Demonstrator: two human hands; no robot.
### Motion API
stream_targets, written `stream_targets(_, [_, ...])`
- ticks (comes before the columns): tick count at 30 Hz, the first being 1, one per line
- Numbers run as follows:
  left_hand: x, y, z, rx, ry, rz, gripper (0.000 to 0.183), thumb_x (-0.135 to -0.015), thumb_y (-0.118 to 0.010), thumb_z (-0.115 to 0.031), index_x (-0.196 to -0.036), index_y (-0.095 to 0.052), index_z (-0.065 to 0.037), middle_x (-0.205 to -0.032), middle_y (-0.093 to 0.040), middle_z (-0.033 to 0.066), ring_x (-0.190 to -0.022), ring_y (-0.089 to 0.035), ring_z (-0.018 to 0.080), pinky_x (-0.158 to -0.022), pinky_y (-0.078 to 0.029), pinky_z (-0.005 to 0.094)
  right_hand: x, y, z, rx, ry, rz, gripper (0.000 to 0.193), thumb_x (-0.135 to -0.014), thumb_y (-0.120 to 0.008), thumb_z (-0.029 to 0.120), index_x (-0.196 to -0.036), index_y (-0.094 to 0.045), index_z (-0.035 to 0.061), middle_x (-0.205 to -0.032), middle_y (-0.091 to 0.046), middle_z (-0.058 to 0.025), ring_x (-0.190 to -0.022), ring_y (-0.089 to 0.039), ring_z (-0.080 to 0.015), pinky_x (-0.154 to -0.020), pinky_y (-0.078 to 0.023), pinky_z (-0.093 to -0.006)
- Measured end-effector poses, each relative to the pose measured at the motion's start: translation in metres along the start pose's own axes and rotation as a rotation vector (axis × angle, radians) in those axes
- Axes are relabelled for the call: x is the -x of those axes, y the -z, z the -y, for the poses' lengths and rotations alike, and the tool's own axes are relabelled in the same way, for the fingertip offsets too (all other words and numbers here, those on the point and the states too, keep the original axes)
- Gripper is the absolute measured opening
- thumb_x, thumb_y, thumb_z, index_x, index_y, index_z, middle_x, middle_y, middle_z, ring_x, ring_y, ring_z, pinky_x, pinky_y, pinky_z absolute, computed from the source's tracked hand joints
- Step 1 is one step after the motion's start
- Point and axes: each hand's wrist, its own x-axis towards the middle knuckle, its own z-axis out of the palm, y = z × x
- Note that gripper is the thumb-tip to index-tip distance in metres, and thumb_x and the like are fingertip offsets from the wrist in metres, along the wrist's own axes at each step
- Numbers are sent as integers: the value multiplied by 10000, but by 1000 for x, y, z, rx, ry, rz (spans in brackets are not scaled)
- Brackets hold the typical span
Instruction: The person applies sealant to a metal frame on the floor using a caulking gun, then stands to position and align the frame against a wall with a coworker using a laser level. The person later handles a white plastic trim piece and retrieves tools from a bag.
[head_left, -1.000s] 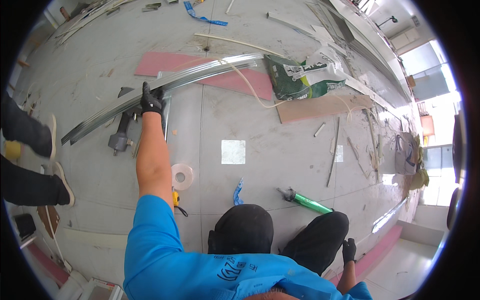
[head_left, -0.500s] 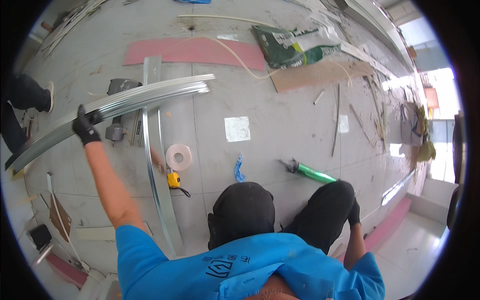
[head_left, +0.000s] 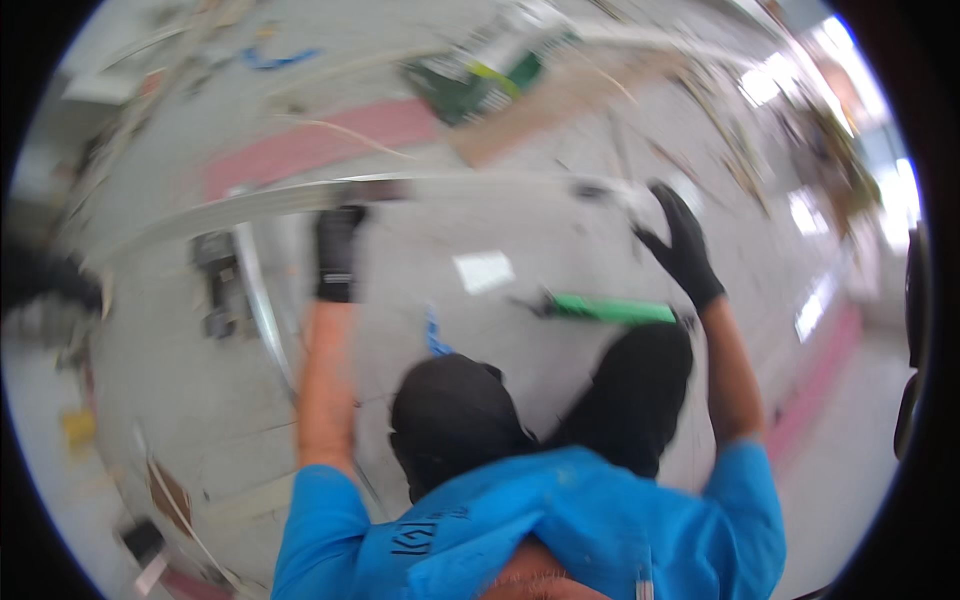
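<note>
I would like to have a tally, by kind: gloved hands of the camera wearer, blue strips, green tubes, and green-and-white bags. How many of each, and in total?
Gloved hands, left hand and right hand: 2
Blue strips: 2
Green tube: 1
Green-and-white bag: 1
Total: 6

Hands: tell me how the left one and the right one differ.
The left hand grips the metal strips; the right hand is open, its thumb spread from its fingers. The left hand points straight up the view, while the right hand slants up and left. Both wear black gloves.
</note>
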Motion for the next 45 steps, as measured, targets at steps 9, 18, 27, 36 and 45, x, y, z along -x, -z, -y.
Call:
stream_targets(9, [56, -143, 88, 232, 268, 246, 243, -909, -681, -309, -1057, -621, -126, -980, -671, 3, -912, -649, 134, -780, -541, 329, -35, -36, -38, -473, -71, 652, 980, -620, -881, 327, -1402, -396, -12, -1271, -571, -213, -1141, -571, -366, -978, -460, -408])
stream_targets(18, [37, -47, 185, 455, 399, 0, 153, -966, -584, -289, -871, -546, -175, -640, -411, -46, -557, -440, 118, -544, -439, 281, 8, -113, -84, -155, 333, 357, 985, -599, -861, 263, -1408, -367, -8, -1248, -540, -215, -1117, -523, -384, -975, -429, -450])
stream_targets(27, [54, -64, 190, -33, 690, -232, 311, -927, -614, -412, -1058, -562, -135, -973, -661, 123, -896, -676, 289, -788, -549, 439, 63, -140, -124, 21, 150, 425, 977, -641, -822, 239, -1439, -311, 2, -1277, -504, -199, -1177, -477, -368, -1046, -360, -474])
stream_targets(36, [48, -55, 182, -193, 778, -44, 424, -955, -557, -408, -1210, -527, -70, -1153, -624, 163, -1032, -637, 280, -832, -536, 397, 82, -180, -155, 121, 176, 377, 886, -649, -789, 194, -1396, -355, -2, -1293, -499, -198, -1226, -459, -368, -1077, -326, -506])
stream_targets(45, [69, -33, 165, -472, 684, -70, 566, -947, -585, -329, -1357, -428, 28, -1242, -594, 235, -1034, -647, 305, -838, -530, 365, 91, -192, -152, 282, -71, 424, 569, -833, -565, 137, -1374, -429, 29, -1300, -531, -146, -1246, -481, -310, -1064, -330, -556])
